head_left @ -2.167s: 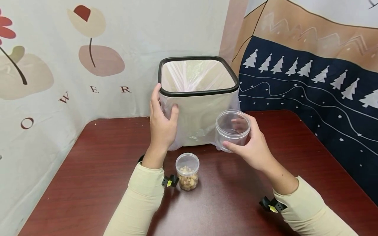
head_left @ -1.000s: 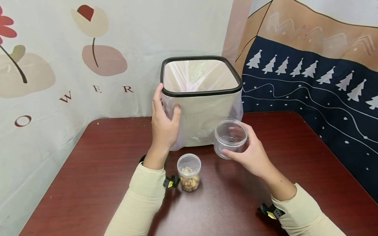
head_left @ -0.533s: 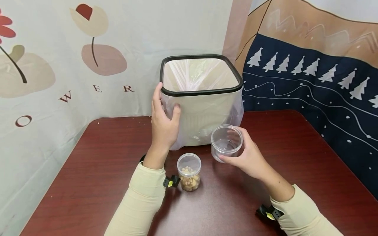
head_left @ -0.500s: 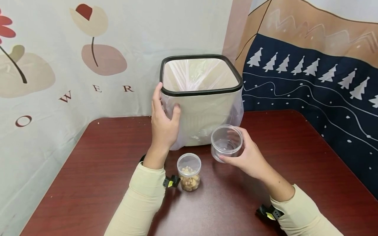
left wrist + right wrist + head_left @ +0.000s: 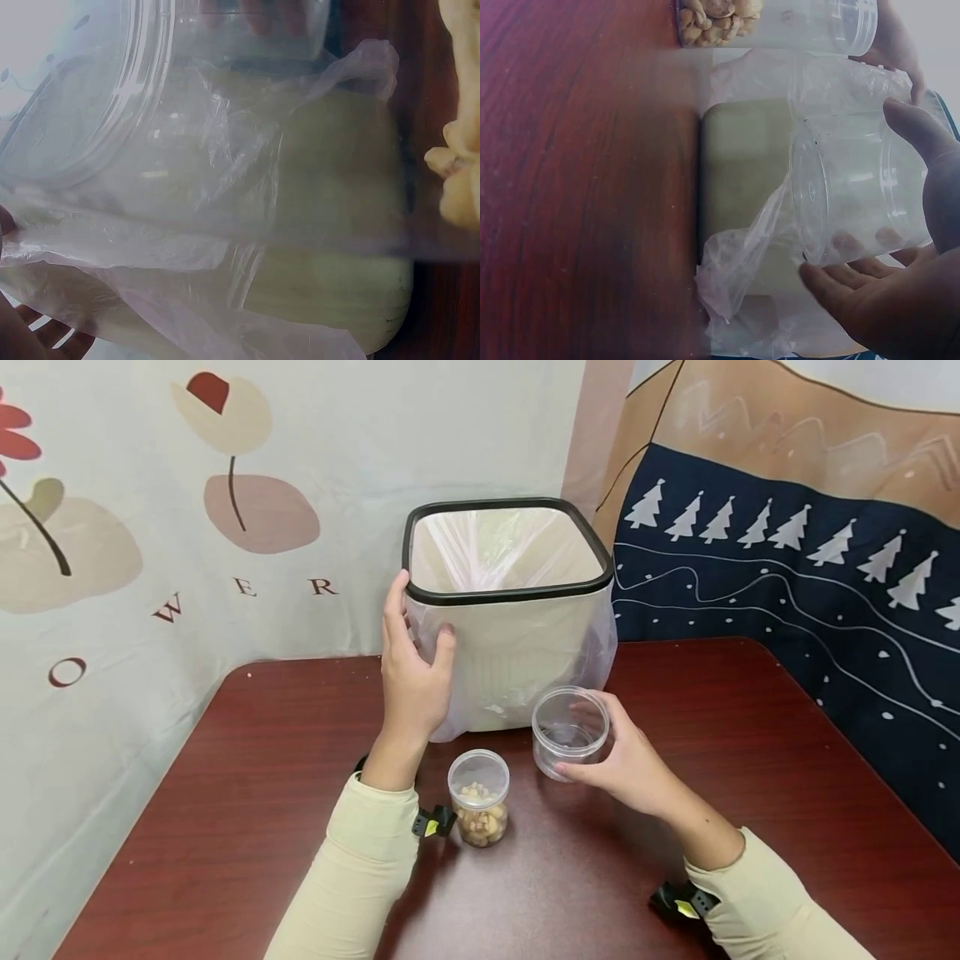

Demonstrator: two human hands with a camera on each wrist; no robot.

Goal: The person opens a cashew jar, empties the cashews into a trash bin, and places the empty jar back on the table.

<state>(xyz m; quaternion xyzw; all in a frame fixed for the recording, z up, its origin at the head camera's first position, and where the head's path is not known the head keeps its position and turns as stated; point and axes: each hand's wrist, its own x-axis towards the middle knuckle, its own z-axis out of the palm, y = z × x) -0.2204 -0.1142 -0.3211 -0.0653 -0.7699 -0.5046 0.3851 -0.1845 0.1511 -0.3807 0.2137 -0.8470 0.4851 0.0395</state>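
In the head view, my left hand [image 5: 415, 685] rests at the front left corner of a cream trash bin [image 5: 517, 652], thumb against its front and index fingertip near the black rim. My right hand [image 5: 630, 756] grips a clear plastic jar [image 5: 572, 733] round its side. That jar is empty and open-topped. The right wrist view shows its base [image 5: 810, 191] raised off the table. A smaller clear jar of cashews [image 5: 480, 818] stands on the table, to the left of the held jar. It fills much of the left wrist view, with some cashews [image 5: 465, 112] at the right edge.
A thin translucent bag [image 5: 603, 643] lines the bin and hangs over its outside. The bin stands on a dark red wooden table [image 5: 300, 760]. Behind are a flower-printed cloth [image 5: 360, 460] and a navy cloth with white trees [image 5: 750, 577].
My right hand has lowered the empty jar and brought it slightly left, nearer the cashew jar. The left hand stays at the bin's corner.
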